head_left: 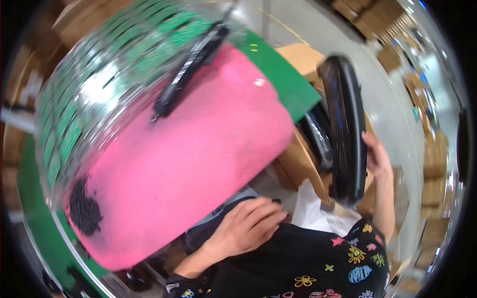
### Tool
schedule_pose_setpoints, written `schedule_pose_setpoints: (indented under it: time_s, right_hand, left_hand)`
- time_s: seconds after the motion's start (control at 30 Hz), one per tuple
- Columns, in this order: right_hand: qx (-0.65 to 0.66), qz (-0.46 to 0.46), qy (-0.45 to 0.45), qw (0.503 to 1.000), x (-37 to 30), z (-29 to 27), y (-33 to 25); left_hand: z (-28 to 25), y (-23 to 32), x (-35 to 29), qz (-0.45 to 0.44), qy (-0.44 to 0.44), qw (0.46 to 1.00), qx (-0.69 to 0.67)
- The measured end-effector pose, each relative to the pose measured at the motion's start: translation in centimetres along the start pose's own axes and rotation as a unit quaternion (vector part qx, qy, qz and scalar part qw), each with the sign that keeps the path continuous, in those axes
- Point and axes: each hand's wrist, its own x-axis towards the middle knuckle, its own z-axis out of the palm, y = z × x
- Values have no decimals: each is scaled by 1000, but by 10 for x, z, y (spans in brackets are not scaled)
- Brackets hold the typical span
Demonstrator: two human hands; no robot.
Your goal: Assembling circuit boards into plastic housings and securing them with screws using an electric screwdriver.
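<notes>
My right hand [377,154] grips the outer side of a long, glossy black plastic housing [344,129], held upright over an open cardboard box. The far side of that grip is hidden behind the part. Close to my body, my left hand [246,226] is closed, its fingers curled and slightly blurred; whatever they hold, if anything, does not show. A black electric screwdriver [191,69] lies across the far part of a pink mat [194,154]. Small black screws [85,208] are heaped at the mat's left end.
Clear plastic trays [107,82] with slots stand on the green bench top [278,64] beyond the mat. The cardboard box [303,154] at right holds a plastic-wrapped black part [318,134]. White wrapping [318,211] lies beside my body. Stacked cartons [435,159] line the floor farther right.
</notes>
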Motion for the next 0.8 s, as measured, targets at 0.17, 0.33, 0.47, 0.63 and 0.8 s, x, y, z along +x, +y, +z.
schedule_pose_setpoints:
  time_s: [0.17, 0.33, 0.47, 0.63, 0.8]
  right_hand:
    - [26, -187, -114, 975, -58, 64, -90]
    - [-164, -468, -354, 793, -84, 121, -119]
    - [-540, -635, -308, 460, -79, 166, -115]
    - [-342, -796, -304, 397, -53, 220, -67]
    - [-240, -803, -332, 434, -28, 273, -63]
  left_hand:
    - [44, 3, 41, -27, -34, 980, -192]
    - [9, 7, 6, -148, 240, 941, -189]
    - [-79, 31, -12, -363, 535, 698, -309]
    - [-147, 37, -58, -437, 512, 718, -179]
    - [-187, 10, -96, -443, 357, 823, -9]
